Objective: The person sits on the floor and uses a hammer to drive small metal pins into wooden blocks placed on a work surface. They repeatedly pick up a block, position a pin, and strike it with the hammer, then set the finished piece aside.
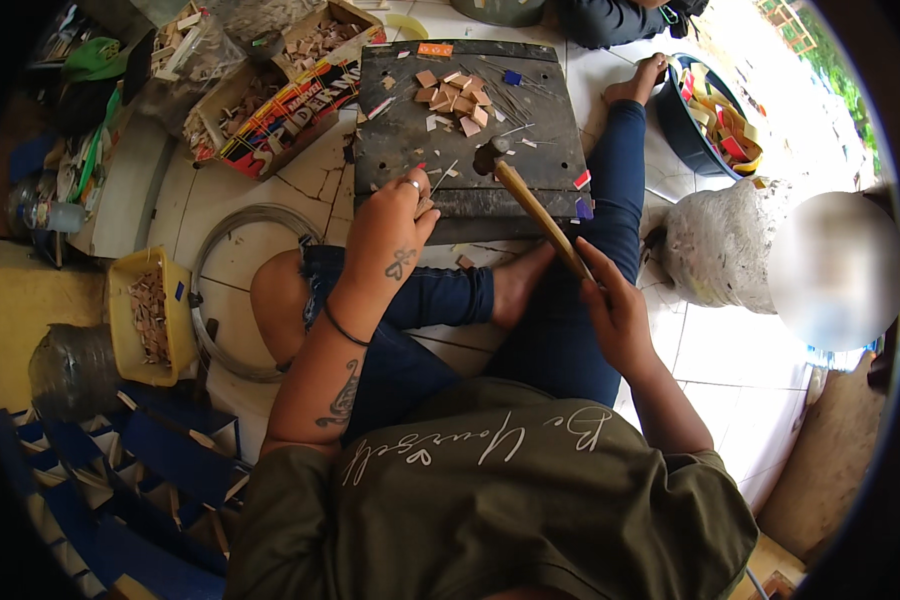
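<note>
My right hand (pixel 615 305) is closed around the wooden handle of a hammer (pixel 542 215). The hammer's dark head is over the near part of a dark, worn work board (pixel 395 135). Left of the hammer head, my left hand (pixel 402 205) is closed at the board's near edge, pinching a thin metal wire (pixel 444 174) that slants up from the fingers. Whether anything else is in that grip is hidden. Small wooden blocks (pixel 456 98) lie heaped on the far half of the board. Several loose wires (pixel 513 97) are scattered to their right.
A printed cardboard box (pixel 305 118) of small wood pieces stands at the far left. Nearer are a yellow tub (pixel 182 335) and a wire coil (pixel 199 285). Blue panels (pixel 185 455) fill the lower left. On the right are a blue basin (pixel 682 142) and a wrapped bundle (pixel 715 245). Another person (pixel 610 20) sits beyond.
</note>
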Action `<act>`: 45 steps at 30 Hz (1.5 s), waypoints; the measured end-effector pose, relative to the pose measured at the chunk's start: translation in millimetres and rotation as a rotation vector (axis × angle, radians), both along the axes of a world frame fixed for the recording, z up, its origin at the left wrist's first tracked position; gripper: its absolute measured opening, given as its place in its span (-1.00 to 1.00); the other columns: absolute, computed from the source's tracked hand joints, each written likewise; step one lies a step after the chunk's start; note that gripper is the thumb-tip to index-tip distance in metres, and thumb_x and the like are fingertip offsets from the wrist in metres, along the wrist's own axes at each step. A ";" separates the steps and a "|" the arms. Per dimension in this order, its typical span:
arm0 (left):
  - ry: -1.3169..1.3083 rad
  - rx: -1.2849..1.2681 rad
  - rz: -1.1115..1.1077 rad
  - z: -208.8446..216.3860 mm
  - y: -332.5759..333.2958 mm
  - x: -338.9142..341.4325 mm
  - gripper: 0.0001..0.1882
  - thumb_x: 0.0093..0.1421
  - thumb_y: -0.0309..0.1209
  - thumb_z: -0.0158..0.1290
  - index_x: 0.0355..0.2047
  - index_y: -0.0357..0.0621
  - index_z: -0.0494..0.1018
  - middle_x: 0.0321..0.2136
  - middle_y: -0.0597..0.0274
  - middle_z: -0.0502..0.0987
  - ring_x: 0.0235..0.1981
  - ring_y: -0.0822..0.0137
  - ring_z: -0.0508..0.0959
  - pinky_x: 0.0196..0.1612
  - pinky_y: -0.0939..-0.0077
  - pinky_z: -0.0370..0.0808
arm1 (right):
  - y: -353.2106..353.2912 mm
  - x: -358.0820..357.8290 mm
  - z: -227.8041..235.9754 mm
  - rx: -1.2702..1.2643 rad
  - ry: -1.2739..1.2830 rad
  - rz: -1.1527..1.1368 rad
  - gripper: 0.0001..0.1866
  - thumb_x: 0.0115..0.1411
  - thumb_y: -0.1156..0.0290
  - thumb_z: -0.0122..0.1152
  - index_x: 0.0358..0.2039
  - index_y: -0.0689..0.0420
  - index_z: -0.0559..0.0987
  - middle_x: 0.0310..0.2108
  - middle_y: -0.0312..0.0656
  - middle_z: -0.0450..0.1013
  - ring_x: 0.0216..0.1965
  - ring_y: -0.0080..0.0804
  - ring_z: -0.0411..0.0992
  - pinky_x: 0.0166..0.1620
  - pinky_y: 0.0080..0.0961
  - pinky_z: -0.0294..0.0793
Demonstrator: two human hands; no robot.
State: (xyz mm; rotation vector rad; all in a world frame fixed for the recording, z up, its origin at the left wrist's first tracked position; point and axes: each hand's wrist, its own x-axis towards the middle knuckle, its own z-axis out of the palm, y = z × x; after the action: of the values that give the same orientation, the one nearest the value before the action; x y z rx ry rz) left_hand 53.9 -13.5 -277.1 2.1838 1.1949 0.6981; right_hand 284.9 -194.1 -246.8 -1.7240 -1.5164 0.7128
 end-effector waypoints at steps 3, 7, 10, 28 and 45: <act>-0.012 0.036 -0.010 -0.6 0.5 -3.8 -0.82 0.08 -0.54 0.20 -0.27 -0.31 0.54 -0.41 0.07 0.52 -0.51 0.18 0.56 -0.39 0.39 0.47 | 0.3 0.3 -1.0 -0.037 -0.008 0.005 -0.55 0.32 0.56 0.02 0.23 0.16 0.36 0.09 -0.02 0.46 0.09 -0.16 0.47 0.07 -0.43 0.42; -0.052 0.055 -0.017 -0.6 -1.6 -3.6 -0.89 0.10 -0.56 0.16 -0.34 -0.28 0.54 -0.38 0.07 0.52 -0.39 0.06 0.57 -0.30 0.29 0.50 | 2.0 -1.5 -3.1 -0.005 -0.030 0.000 -0.53 0.30 0.56 0.04 0.23 0.11 0.37 0.05 -0.03 0.47 0.04 -0.09 0.48 0.04 -0.41 0.44; -0.023 0.011 0.003 0.3 -2.8 -2.4 -0.90 0.10 -0.56 0.15 -0.34 -0.26 0.55 -0.37 0.06 0.52 -0.33 -0.02 0.57 -0.25 0.23 0.51 | 3.6 -7.3 -6.0 0.030 -0.099 0.003 -0.49 0.26 0.57 0.07 0.24 0.03 0.38 -0.14 -0.07 0.50 -0.16 -0.09 0.53 -0.12 -0.37 0.50; 0.047 0.223 -0.035 2.8 -12.0 2.5 -0.95 0.11 -0.58 0.12 -0.39 -0.29 0.50 -0.41 0.08 0.42 -0.36 0.03 0.54 -0.27 0.23 0.49 | 4.0 -17.1 1.2 -0.005 -0.312 0.015 -0.46 0.25 0.57 0.08 0.23 -0.08 0.43 -0.50 -0.14 0.36 -0.53 -0.17 0.42 -0.42 -0.31 0.42; 0.118 0.254 -0.070 5.4 -9.6 1.4 -0.92 0.10 -0.56 0.11 -0.36 -0.26 0.49 -0.41 0.07 0.42 -0.37 0.01 0.54 -0.28 0.19 0.49 | -4.7 -10.7 -2.6 -0.006 -0.343 -0.068 -0.46 0.25 0.48 0.10 0.25 -0.18 0.40 -0.48 -0.16 0.40 -0.50 -0.11 0.47 -0.43 -0.25 0.46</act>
State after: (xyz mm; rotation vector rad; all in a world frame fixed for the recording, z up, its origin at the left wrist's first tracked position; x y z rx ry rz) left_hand 55.3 -23.1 -271.7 2.4947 1.1324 0.7340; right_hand 274.2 -198.8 -249.4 -1.9664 -1.6705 0.3999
